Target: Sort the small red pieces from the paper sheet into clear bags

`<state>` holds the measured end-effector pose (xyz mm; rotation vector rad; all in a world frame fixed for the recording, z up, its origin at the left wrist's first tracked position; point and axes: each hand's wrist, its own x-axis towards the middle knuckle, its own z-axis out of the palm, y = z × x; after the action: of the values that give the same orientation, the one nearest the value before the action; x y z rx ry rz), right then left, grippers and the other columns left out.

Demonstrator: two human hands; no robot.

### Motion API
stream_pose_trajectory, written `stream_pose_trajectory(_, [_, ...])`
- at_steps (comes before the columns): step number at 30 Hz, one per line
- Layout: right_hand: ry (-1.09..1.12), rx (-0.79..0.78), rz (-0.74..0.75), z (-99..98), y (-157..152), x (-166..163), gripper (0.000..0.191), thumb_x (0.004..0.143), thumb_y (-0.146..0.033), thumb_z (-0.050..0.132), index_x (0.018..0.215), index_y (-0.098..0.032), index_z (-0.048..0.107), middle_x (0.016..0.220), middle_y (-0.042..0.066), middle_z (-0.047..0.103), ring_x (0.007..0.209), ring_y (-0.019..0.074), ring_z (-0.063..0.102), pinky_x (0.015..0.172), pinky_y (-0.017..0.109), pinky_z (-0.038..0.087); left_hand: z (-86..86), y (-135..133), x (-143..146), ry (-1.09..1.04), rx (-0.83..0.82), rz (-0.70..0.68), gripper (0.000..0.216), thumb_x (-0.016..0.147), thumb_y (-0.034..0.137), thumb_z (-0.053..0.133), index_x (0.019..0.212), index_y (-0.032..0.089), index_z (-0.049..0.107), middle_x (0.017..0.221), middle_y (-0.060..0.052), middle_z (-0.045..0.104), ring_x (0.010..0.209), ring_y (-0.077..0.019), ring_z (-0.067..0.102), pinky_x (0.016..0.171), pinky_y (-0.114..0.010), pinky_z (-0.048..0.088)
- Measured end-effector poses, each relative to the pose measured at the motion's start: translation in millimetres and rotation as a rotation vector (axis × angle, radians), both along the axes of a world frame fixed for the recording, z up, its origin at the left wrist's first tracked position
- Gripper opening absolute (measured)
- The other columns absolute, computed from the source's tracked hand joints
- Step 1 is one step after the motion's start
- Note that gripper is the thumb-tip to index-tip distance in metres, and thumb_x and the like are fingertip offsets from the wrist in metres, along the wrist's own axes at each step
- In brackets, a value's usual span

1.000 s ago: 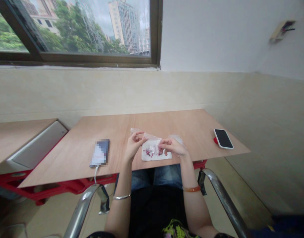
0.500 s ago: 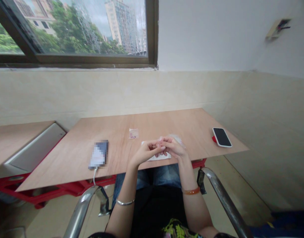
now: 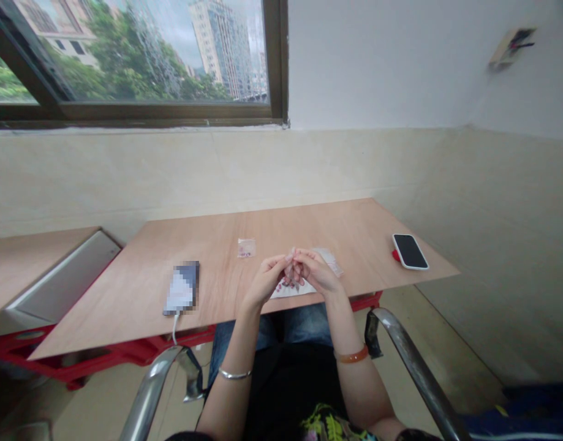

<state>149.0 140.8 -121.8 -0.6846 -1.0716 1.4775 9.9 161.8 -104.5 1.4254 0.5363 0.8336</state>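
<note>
My left hand (image 3: 266, 280) and my right hand (image 3: 315, 272) meet fingertip to fingertip just above a white sheet (image 3: 290, 289) near the front edge of the wooden table (image 3: 244, 245). Small pink and dark red bits (image 3: 288, 284) lie on the sheet under the fingers. Both hands are curled into a pinch; what they pinch is too small to name. A small clear bag (image 3: 246, 247) with pink bits lies flat on the table behind my left hand. Another clear bag (image 3: 329, 260) peeks out behind my right hand.
A phone on a white cable (image 3: 182, 295) lies at the left of the table. A second phone (image 3: 410, 251) with a red object under it rests at the right corner. A chair's metal armrests (image 3: 414, 367) frame my lap. A lower desk (image 3: 37, 263) adjoins the left.
My left hand let go of the small clear bag, which now lies on the table. The hand then came right and joined my right hand over the white sheet.
</note>
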Motion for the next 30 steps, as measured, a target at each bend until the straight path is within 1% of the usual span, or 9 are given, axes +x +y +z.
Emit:
stream_pose_trajectory(4, [0.007, -0.021, -0.051, 0.6, 0.7, -3.8, 0.023, 0.079, -0.033, 0.059, 0.063, -0.018, 0.053, 0.049, -0.002, 0.054, 0.039, 0.0095, 0.049, 0.037, 0.018, 0.037, 1.3, -1.3, 5.1, -0.056, -0.038, 0.063, 0.046, 0.086, 0.047, 0.055, 0.053, 0.016, 0.051, 0.049, 0.000, 0.052, 0.045, -0.0091, 0.047, 0.045, -0.022, 0.032])
stream_pose_trajectory(7, [-0.019, -0.039, -0.099, 0.4, 0.9, -6.1, 0.023, 0.079, -0.035, 0.058, 0.064, -0.018, 0.052, 0.049, -0.003, 0.054, 0.038, 0.0090, 0.047, 0.037, 0.019, 0.037, -0.6, -1.6, 9.1, -0.055, -0.040, 0.123, 0.047, 0.086, 0.048, 0.053, 0.051, 0.017, 0.048, 0.046, 0.001, 0.048, 0.041, -0.0090, 0.046, 0.042, -0.021, 0.032])
stream_pose_trajectory(13, [-0.024, -0.002, -0.171, 0.2, 1.8, -8.9, 0.026, 0.079, -0.037, 0.059, 0.064, -0.018, 0.052, 0.048, -0.003, 0.051, 0.037, 0.0088, 0.046, 0.036, 0.019, 0.035, -5.9, -2.6, 13.5, -0.017, 0.045, 0.224, 0.045, 0.088, 0.043, 0.049, 0.051, 0.018, 0.046, 0.047, 0.002, 0.049, 0.042, -0.0090, 0.047, 0.043, -0.021, 0.034])
stream_pose_trajectory(16, [-0.050, 0.002, -0.204, 0.1, 2.1, -9.7, 0.027, 0.080, -0.037, 0.059, 0.062, -0.019, 0.050, 0.047, -0.004, 0.050, 0.037, 0.0085, 0.045, 0.036, 0.019, 0.035, -4.1, -4.2, 14.7, 0.016, 0.072, 0.271, 0.044, 0.088, 0.044, 0.049, 0.052, 0.018, 0.045, 0.047, 0.002, 0.048, 0.043, -0.0089, 0.045, 0.044, -0.021, 0.035])
stream_pose_trajectory(20, [-0.089, 0.022, -0.236, -0.7, 2.0, -11.0, 0.031, 0.081, -0.041, 0.057, 0.061, -0.019, 0.049, 0.047, -0.003, 0.051, 0.038, 0.0088, 0.045, 0.036, 0.020, 0.035, 0.0, -6.6, 16.8, 0.041, 0.104, 0.320, 0.045, 0.087, 0.048, 0.049, 0.052, 0.019, 0.044, 0.046, 0.002, 0.047, 0.042, -0.0090, 0.043, 0.043, -0.022, 0.035])
stream_pose_trajectory(27, [-0.168, 0.011, -0.338, -1.6, 1.1, -14.4, 0.032, 0.080, -0.043, 0.060, 0.062, -0.019, 0.048, 0.048, -0.004, 0.050, 0.038, 0.0070, 0.044, 0.036, 0.018, 0.032, -0.6, -8.7, 20.6, 0.059, 0.113, 0.367, 0.043, 0.087, 0.048, 0.048, 0.056, 0.018, 0.048, 0.047, 0.001, 0.049, 0.041, -0.0096, 0.043, 0.042, -0.022, 0.033])
stream_pose_trajectory(30, [-0.162, 0.022, -0.342, -1.0, 1.1, -14.4, 0.033, 0.080, -0.045, 0.060, 0.063, -0.019, 0.048, 0.049, -0.004, 0.051, 0.039, 0.0078, 0.046, 0.038, 0.018, 0.035, 0.0, -7.1, 17.7, 0.090, 0.147, 0.431, 0.042, 0.087, 0.046, 0.048, 0.055, 0.018, 0.048, 0.048, 0.001, 0.048, 0.044, -0.0099, 0.043, 0.044, -0.022, 0.032])
